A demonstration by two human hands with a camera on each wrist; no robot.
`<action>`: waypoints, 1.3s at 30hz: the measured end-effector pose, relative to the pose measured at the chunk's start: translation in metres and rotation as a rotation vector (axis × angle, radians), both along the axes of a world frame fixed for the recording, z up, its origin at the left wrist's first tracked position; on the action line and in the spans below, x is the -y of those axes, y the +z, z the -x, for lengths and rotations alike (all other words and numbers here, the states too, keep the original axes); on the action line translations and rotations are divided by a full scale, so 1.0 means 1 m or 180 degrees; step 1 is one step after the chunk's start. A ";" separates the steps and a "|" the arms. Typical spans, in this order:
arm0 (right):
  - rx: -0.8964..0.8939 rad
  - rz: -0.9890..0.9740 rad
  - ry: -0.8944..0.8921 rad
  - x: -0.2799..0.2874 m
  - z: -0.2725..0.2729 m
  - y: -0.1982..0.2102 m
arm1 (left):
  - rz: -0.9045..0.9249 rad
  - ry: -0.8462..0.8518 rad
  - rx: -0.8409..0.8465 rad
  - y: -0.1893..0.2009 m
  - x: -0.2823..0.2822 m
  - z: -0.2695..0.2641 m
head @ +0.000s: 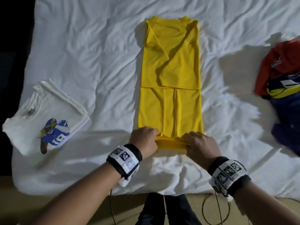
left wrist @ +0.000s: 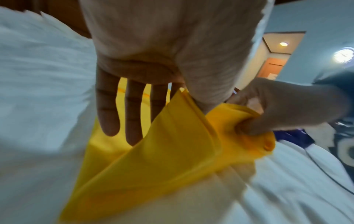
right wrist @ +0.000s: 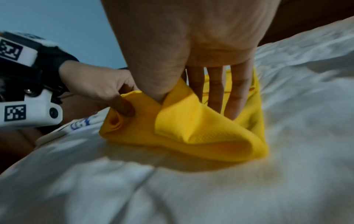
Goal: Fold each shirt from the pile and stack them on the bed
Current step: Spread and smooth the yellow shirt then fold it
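Hands, left hand (head: 145, 139) and right hand (head: 199, 145), each pinch the yellow shirt (head: 170, 82) hem; uneven lifting could skew the fold.

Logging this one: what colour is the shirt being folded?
Plain yellow shirt, clearest in the head view.

A long, narrow folded shirt (head: 170, 75) lies in the middle of the bed (head: 100, 46), its collar at the far end and its hem at the near edge. The left hand (head: 144, 140) and the right hand (head: 200, 147) sit side by side at that near hem, each pinching a corner of it. A folded shirt (head: 42, 116) rests on the bed well to the left. The pile of unfolded shirts (head: 280, 88) lies at the bed's right side.
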State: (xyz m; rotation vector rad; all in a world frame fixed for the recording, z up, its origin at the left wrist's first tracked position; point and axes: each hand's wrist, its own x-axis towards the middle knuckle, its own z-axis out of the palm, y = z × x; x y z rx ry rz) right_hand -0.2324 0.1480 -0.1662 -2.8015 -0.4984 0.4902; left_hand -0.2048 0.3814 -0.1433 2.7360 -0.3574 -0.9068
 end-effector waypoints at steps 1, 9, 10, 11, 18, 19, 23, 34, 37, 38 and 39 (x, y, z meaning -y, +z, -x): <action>-0.0100 0.0110 -0.0049 0.000 -0.016 0.004 | 0.0007 0.0081 0.0070 0.003 -0.003 -0.019; -0.0301 0.0082 -0.0819 0.005 -0.154 0.008 | 0.0203 0.0931 0.0336 -0.011 -0.018 -0.152; -0.0256 -0.0035 -0.0927 0.006 -0.168 0.005 | 0.0299 0.1132 0.0303 -0.018 -0.022 -0.164; -0.0233 -0.0171 -0.1067 0.008 -0.181 0.001 | 0.0425 0.1330 0.0313 -0.025 -0.026 -0.174; -0.0152 -0.1259 -0.1944 0.021 -0.242 -0.042 | 0.1244 0.2659 0.0554 -0.071 -0.038 -0.217; -0.0136 -0.1345 -0.2083 0.021 -0.247 -0.047 | 0.1341 0.2781 0.0552 -0.077 -0.039 -0.220; -0.0107 -0.1708 -0.2651 0.024 -0.265 -0.063 | 0.1710 0.3138 0.0698 -0.092 -0.042 -0.229; -0.0211 -0.1977 -0.3225 0.027 -0.284 -0.080 | 0.1693 0.3146 0.0828 -0.112 -0.048 -0.239; -0.0267 -0.1937 -0.3280 0.024 -0.282 -0.076 | 0.1545 0.3052 0.0929 -0.110 -0.047 -0.239; -0.0214 -0.1856 -0.3252 0.024 -0.280 -0.073 | 0.1386 0.2951 0.1067 -0.105 -0.044 -0.237; -0.0022 -0.1613 -0.3096 0.021 -0.276 -0.070 | 0.1096 0.2761 0.1266 -0.099 -0.038 -0.233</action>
